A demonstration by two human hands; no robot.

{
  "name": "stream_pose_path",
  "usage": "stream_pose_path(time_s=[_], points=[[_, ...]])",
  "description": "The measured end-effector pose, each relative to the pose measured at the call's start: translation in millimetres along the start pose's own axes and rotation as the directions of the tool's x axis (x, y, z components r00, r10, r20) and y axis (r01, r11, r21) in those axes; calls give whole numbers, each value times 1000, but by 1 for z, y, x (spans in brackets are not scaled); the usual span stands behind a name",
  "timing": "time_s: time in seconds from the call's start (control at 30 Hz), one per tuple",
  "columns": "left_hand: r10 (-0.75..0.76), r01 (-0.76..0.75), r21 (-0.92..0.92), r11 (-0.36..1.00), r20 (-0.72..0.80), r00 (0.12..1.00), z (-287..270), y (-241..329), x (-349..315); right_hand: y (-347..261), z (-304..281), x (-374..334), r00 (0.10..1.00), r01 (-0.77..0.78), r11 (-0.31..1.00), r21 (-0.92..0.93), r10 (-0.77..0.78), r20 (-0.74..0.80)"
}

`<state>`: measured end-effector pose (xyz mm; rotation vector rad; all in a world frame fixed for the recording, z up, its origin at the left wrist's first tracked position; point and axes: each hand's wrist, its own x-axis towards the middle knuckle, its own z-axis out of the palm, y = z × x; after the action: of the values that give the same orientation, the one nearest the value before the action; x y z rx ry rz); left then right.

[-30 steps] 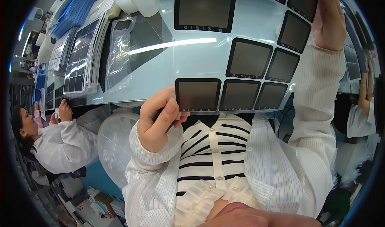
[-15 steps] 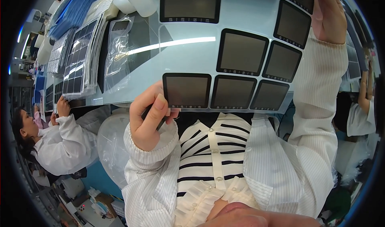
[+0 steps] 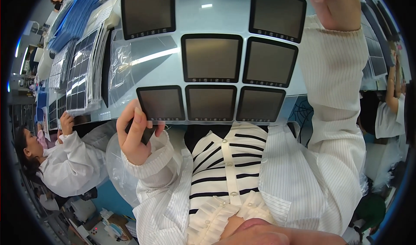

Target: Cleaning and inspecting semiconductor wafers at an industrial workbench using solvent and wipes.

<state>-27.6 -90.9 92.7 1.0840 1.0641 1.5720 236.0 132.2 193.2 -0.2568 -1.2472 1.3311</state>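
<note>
A clear sheet [image 3: 214, 22] carrying several dark, black-bordered rectangular panels [image 3: 212, 58] is held up in front of me, tilted over the table edge. One place in its upper middle shows bare film between panels. My left hand [image 3: 135, 137] is closed on the lower left corner, thumb on the front by a panel. A small dark flat piece [image 3: 148, 134] also shows within that hand; its kind is unclear. At the upper right edge my right hand [image 3: 340, 7] grips the sheet, its fingertips partly cut off by the frame.
Stacks of dark-panelled sheets [image 3: 82, 69] and blue sheets [image 3: 73, 26] stand on the table at left, beside a clear plastic bag [image 3: 121, 65]. A co-worker [image 3: 71, 162] sits at left; another person's arm [image 3: 392, 95] shows at right. Cables [image 3: 301, 113] hang below the table.
The sheet has shifted left and slightly down, with both hands moving along with it. More of its upper left panels show now. The white rolls at the top have left view.
</note>
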Motion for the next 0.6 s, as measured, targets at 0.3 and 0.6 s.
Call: stream_pose_path(time_s=[0.3, 0.6], points=[[-4, 8, 48, 999, -77, 997, -9, 1, -5, 6, 3, -1, 995, 57, 998, -42, -53, 90], [-193, 197, -46, 979, 71, 979, -13, -2, -6, 32, -8, -4, 971, -239, 966, -103, 240, -7]])
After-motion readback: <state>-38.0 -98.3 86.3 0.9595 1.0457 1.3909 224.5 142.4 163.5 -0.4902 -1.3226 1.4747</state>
